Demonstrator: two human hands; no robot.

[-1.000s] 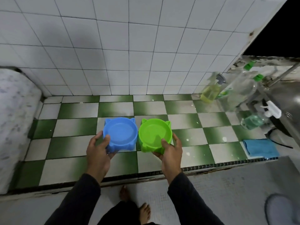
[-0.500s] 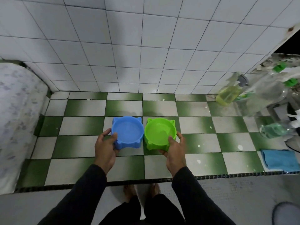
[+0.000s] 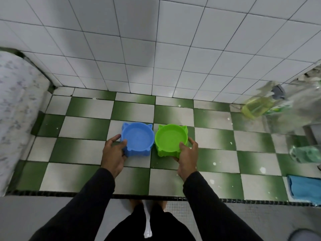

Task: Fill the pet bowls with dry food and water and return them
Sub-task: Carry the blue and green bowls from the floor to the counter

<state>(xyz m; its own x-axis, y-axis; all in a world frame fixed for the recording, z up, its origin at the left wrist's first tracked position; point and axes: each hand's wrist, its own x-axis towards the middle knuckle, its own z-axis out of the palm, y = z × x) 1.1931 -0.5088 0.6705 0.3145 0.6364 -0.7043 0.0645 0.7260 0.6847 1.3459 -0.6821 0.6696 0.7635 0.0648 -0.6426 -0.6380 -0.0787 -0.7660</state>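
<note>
Fingers (image 3: 123, 143) of left hand (image 3: 113, 153) curled on near-left rim of blue bowl (image 3: 137, 139). Right hand (image 3: 187, 156) likewise gripping near-right rim of green bowl (image 3: 171, 140). Bowls side by side, touching, on checkered counter (image 3: 83, 126). Contents indiscernible.

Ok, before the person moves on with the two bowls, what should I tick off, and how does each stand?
1. Left hand grips the blue bowl: ok.
2. Right hand grips the green bowl: ok.
3. Bowls upright, side by side: ok.
4. Dry food in either bowl: not ok, none visible.
5. Water in either bowl: cannot tell.
6. Bowls resting on the checkered counter: cannot tell.
</note>
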